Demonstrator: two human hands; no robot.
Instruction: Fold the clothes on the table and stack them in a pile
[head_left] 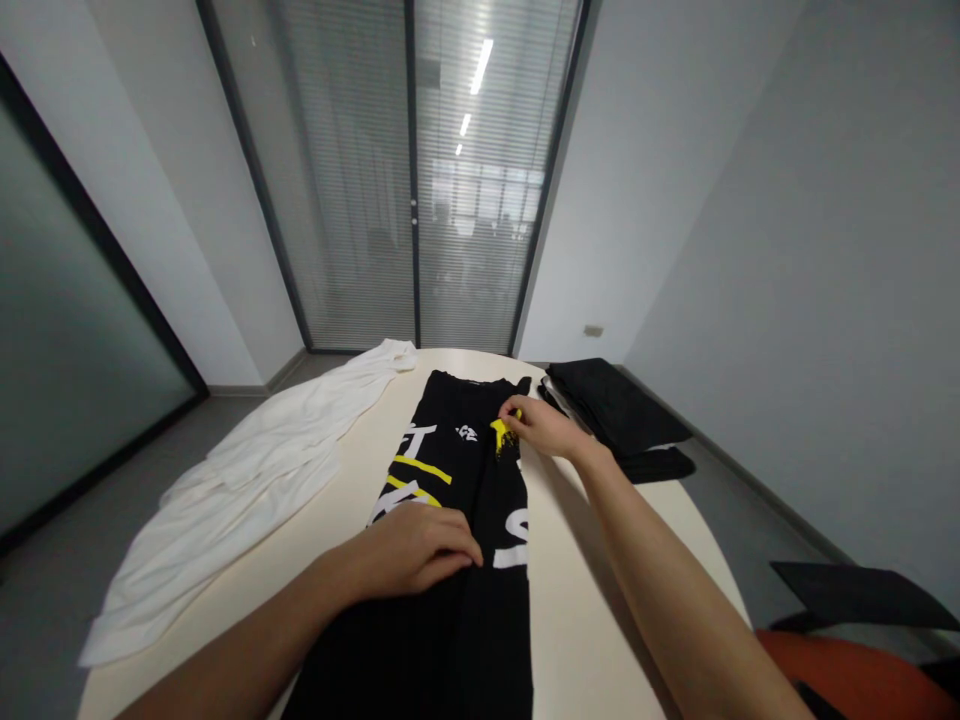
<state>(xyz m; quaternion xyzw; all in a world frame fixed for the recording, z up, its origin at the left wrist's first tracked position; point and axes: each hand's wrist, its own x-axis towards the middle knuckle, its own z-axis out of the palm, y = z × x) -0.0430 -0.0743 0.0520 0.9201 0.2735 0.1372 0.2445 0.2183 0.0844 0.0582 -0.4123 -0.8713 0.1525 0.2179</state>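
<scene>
A black T-shirt [487, 480] with white and yellow print lies on the table in front of me, its sides folded inward into a long strip. The collar points away from me. My right hand [544, 425] pinches the fabric near the far right edge, by a yellow patch. Lower down, my left hand [427, 548] rests on the middle of the shirt, its fingers together and closed on the fabric by the inner fold edge. The shirt's near end runs under my left forearm.
A white garment [262, 460] is spread along the left side of the pale round table [600, 600]. Folded dark clothes [615, 410] are stacked at the right edge. An orange and black chair [855, 670] stands at lower right. A glass partition [360, 200] is behind the table.
</scene>
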